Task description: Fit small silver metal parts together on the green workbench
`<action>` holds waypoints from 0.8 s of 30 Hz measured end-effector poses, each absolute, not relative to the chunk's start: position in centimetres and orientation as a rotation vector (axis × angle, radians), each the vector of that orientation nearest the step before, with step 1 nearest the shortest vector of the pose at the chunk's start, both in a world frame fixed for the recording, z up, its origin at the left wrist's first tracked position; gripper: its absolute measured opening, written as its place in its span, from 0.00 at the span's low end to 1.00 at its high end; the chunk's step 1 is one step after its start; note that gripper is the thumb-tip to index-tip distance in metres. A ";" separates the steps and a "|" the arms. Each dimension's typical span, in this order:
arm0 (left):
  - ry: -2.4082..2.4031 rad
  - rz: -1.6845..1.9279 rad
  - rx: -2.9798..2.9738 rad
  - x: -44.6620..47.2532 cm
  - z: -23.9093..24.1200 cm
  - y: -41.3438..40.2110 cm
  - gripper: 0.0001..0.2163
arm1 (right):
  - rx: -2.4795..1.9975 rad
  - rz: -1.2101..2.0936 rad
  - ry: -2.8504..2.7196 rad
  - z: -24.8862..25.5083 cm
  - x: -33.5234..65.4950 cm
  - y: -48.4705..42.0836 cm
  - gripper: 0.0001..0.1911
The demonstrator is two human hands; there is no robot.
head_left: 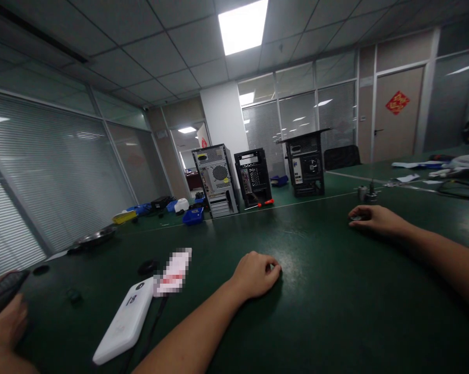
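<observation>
My left hand [257,274] rests on the green table mat [320,291] near the middle, fingers curled under into a loose fist; whatever is inside is hidden. Farther right, my right hand [375,218] lies palm down, its fingertips closed over a small dark round part [355,218] on the mat. Just beyond that hand stand two small metal cylinders [366,194]. At the bottom left corner another person's hand [4,322] grips a dark handheld device [6,291].
A white power bank [125,319] with a cable, a blurred card [174,271] and a black round cap [147,266] lie to the left. Three open computer cases [217,179] stand at the back with a red-handled screwdriver [264,203], blue bins [193,215] and a metal dish [96,237].
</observation>
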State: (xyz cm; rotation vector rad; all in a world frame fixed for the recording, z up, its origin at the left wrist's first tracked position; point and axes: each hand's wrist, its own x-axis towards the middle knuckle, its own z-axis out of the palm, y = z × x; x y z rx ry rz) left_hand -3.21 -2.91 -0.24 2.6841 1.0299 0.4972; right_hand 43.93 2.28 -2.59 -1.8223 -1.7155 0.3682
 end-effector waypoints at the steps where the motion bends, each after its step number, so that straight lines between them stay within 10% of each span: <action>1: 1.027 0.498 2.684 -3.2 -0.3 -2.9 0.16 | -1.821 0.353 -1.733 -2.6 43.6 2.2 0.26; 24: 1.048 0.646 2.516 -3.5 -0.6 -2.4 0.20 | -1.006 -0.218 -2.580 0.4 19.4 -4.1 0.21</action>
